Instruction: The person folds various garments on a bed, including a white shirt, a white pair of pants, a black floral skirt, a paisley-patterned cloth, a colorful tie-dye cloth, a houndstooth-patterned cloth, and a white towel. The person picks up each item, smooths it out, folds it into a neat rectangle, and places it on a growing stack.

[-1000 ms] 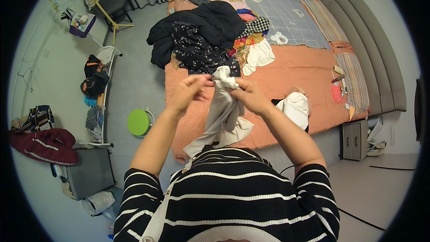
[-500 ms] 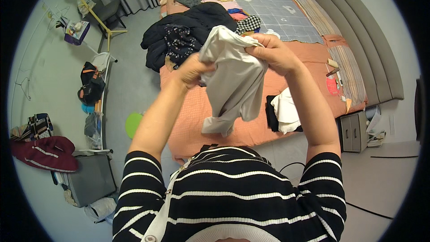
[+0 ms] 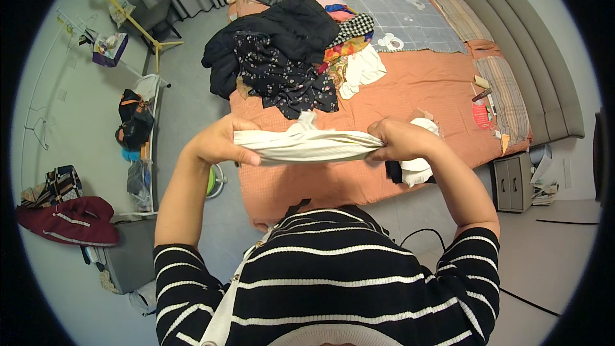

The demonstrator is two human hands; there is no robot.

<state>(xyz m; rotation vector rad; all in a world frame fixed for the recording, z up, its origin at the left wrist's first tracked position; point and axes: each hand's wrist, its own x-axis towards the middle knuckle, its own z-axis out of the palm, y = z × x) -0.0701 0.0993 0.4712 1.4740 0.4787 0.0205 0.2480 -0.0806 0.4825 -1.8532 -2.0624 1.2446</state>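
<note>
A white garment (image 3: 307, 147) is stretched level between my two hands, above the near part of the orange bedspread (image 3: 423, 83). My left hand (image 3: 224, 141) grips its left end, thumb on top. At the other end my right hand (image 3: 397, 140) is closed on the cloth, knuckles up. The garment is seen nearly edge-on, so its exact kind cannot be told. Just beyond it lies a dark floral garment (image 3: 275, 77). Partly behind my right hand and forearm, a white folded cloth (image 3: 418, 170) rests on a black one (image 3: 394, 172).
A black puffy jacket (image 3: 282, 25), a checkered cloth (image 3: 355, 29) and another white garment (image 3: 364, 72) are heaped on the bed's far left. A grey patterned mat (image 3: 403, 16) covers the far side. To the right stands a nightstand (image 3: 512, 182); at left, a maroon garment (image 3: 70, 221).
The white garment was hanging bunched and higher up; now it is pulled out sideways and lower. My hands have moved apart and nearer to me, uncovering the heap behind.
</note>
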